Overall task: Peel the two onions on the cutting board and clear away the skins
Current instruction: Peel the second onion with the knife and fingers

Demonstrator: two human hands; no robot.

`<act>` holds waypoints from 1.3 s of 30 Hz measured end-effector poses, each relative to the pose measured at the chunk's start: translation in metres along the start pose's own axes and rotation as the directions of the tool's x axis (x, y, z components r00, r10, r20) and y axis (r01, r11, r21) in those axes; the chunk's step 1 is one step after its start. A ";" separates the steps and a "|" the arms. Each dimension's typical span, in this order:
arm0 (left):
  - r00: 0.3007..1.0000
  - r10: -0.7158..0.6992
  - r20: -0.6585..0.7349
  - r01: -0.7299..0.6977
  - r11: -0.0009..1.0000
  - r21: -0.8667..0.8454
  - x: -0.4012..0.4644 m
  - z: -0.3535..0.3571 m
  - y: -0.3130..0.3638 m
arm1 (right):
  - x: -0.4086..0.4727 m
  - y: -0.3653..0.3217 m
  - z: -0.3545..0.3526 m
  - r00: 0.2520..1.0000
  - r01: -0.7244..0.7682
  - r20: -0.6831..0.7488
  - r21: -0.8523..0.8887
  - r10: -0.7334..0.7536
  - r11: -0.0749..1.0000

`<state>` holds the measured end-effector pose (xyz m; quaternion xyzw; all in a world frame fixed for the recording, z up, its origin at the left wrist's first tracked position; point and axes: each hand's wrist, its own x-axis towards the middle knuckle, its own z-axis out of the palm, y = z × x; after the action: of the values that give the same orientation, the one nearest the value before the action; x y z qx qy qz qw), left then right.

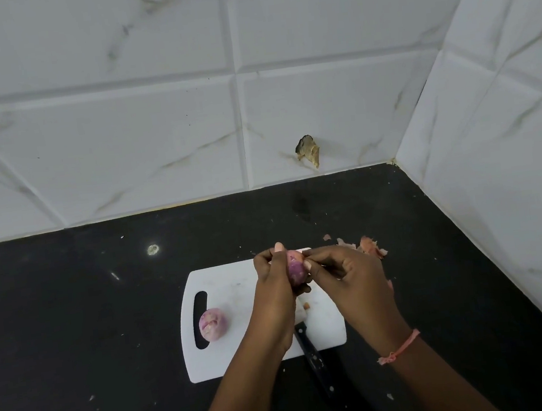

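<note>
A white cutting board lies on the black counter. A peeled purple onion sits on the board beside its handle slot. My left hand grips a second purple onion above the board's far right part. My right hand pinches a bit of orange skin at the top of that onion. A heap of pulled-off onion skins lies on the counter just past the board's far right corner.
A black-handled knife lies at the board's near edge, its blade hidden under my left forearm. A small skin scrap rests on the board. The tiled wall rises behind and at the right. A pink thread circles my right wrist.
</note>
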<state>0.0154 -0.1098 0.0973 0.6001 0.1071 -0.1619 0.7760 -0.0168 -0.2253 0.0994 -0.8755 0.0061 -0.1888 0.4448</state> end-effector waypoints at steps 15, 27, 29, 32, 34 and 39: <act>0.994 0.105 -0.003 -0.104 0.989 0.102 -0.001 -0.004 -0.005 | 0.011 -0.006 0.001 0.970 0.135 0.228 -0.237 -0.080 0.962; 0.995 -0.029 0.099 0.041 0.992 -0.123 0.003 -0.010 -0.001 | 0.005 -0.002 0.000 0.994 -0.107 -0.008 0.051 0.107 0.993; 0.994 -0.035 0.101 0.050 0.987 -0.154 0.002 -0.009 0.000 | 0.004 -0.007 -0.002 0.989 -0.142 -0.027 0.138 0.147 0.980; 0.994 -0.018 0.104 0.034 0.987 -0.159 0.002 -0.008 -0.001 | 0.002 -0.012 -0.003 0.994 -0.109 0.020 0.120 0.108 0.987; 0.994 0.001 0.106 0.017 0.987 -0.161 0.001 -0.008 0.000 | 0.001 -0.010 -0.002 0.998 -0.060 0.023 0.057 0.059 0.997; 0.989 -0.019 0.149 0.048 0.981 -0.190 -0.001 -0.009 0.002 | 0.002 -0.008 -0.005 1.000 0.014 0.017 -0.040 -0.013 0.999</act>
<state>0.0152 -0.1005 0.0969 0.5065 0.0749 -0.2074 0.8336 -0.0178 -0.2248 0.1086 -0.8858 0.0002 -0.1845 0.4259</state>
